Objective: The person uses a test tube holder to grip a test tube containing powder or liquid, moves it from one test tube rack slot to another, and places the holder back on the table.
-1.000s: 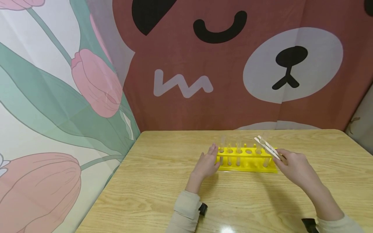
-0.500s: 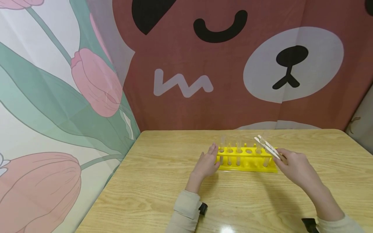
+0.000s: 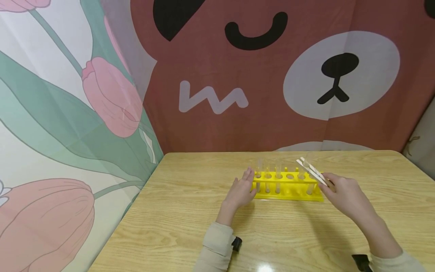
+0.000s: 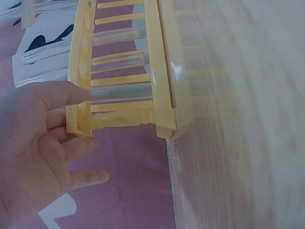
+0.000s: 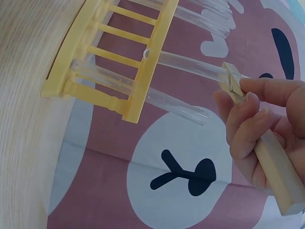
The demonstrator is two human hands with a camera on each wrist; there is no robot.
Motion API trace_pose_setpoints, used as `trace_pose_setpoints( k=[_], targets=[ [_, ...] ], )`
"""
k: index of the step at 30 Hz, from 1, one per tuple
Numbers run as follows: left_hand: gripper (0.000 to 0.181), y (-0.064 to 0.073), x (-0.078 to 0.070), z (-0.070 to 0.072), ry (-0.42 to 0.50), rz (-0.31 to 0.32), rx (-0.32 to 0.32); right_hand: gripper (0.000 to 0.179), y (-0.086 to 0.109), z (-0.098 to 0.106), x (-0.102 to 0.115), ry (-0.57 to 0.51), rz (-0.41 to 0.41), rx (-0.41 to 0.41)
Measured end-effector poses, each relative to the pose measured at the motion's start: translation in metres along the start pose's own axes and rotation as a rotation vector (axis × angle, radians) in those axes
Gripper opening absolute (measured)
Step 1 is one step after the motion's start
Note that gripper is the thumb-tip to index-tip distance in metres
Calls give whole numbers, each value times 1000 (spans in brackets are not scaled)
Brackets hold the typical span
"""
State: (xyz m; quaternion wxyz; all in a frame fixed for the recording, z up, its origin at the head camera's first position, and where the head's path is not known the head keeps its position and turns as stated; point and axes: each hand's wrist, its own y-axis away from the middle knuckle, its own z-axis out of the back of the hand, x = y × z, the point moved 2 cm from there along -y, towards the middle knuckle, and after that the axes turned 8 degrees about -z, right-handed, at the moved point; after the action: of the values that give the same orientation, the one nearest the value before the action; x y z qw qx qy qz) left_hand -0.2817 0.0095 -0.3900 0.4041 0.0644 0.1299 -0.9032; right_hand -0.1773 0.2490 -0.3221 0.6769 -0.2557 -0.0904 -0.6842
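A yellow test tube rack (image 3: 289, 196) stands on the table with several clear test tubes in it. My left hand (image 3: 240, 192) holds the rack's left end, its thumb on the upper shelf (image 4: 78, 71) in the left wrist view. My right hand (image 3: 343, 192) grips a wooden test tube clamp (image 5: 279, 171). The clamp's jaws are round a clear test tube (image 5: 190, 66) near its top. That tube's lower end meets a hole in the upper shelf, and none of it shows below. Beside it another tube (image 5: 174, 104) stands through the rack's right end hole.
The wood-grain table (image 3: 170, 226) reaches back to a wall hanging (image 3: 210, 132) with a bear face. A flower-patterned hanging (image 3: 68, 113) runs along the left side. More tubes (image 3: 278, 170) poke up from the rack's left half.
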Motion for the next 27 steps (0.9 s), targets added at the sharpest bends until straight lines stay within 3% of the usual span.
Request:
trace_pose_setpoints(
  k=[27],
  targets=[
    [60, 1, -1, 2, -1, 4, 4, 36, 2, 1, 3, 4, -6, -8]
  ],
)
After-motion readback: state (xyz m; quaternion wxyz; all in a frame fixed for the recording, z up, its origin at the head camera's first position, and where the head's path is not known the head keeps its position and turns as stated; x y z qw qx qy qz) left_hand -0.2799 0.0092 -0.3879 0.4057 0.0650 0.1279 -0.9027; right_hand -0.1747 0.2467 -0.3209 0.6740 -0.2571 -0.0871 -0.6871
